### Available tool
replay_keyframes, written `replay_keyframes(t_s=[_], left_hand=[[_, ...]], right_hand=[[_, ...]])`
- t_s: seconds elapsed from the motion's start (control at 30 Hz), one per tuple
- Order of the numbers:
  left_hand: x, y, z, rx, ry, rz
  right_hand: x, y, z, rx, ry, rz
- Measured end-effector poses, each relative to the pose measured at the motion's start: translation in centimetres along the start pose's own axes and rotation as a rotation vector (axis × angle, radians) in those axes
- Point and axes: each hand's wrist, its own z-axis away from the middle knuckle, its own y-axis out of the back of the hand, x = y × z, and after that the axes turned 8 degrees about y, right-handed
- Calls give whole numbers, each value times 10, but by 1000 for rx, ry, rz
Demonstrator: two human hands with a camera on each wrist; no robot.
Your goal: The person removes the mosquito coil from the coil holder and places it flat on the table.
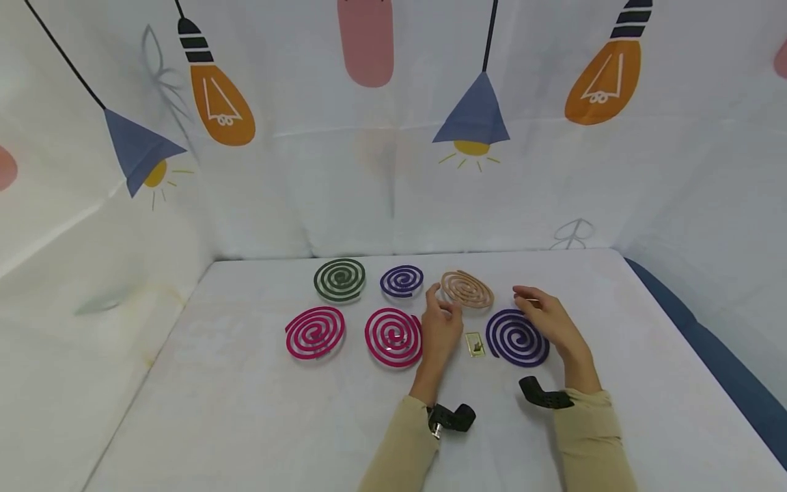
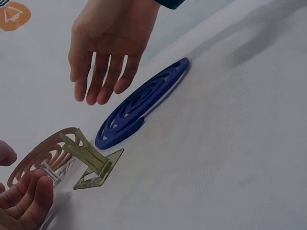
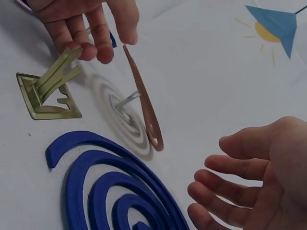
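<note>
A tan mosquito coil [image 1: 467, 290] sits raised and tilted on a small metal stand [image 3: 128, 99], plainest in the right wrist view. My left hand [image 1: 441, 331] hovers beside its left edge, fingers loosely bent and holding nothing. To the right, my right hand [image 1: 550, 320] is over the far right edge of a dark blue coil [image 1: 518, 339], its fingers relaxed and apart. That blue coil lies flat on the table. Between my left hand and the blue coil stands a gold-coloured metal coil stand [image 3: 50, 98] with its forked prong bent up.
Two pink coils, one at the left [image 1: 315, 333] and one by my left wrist [image 1: 393, 337], form the near row. Behind them are a green coil [image 1: 339, 280] and a smaller purple coil [image 1: 402, 281]. A printed cloth wall [image 1: 344, 191] rises behind the white table [image 1: 246, 410].
</note>
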Motion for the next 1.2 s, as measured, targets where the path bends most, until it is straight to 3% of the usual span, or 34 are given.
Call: replay_keyframes(t_s=[0.23,0.4,0.8,1.2], left_hand=[[0,-5,-7,-59,121,104],[-8,-2,-10,-103,120,177],[-13,-8,-16,-107,155,196],[-13,-5,-18,-133,188,188]], right_hand=[[-1,-4,-17,-15,108,-17],[-4,-11,-26,-14,175,-28],[-4,-17,-37,-86,109,-98],[-1,-21,-42,-92,125,-109]])
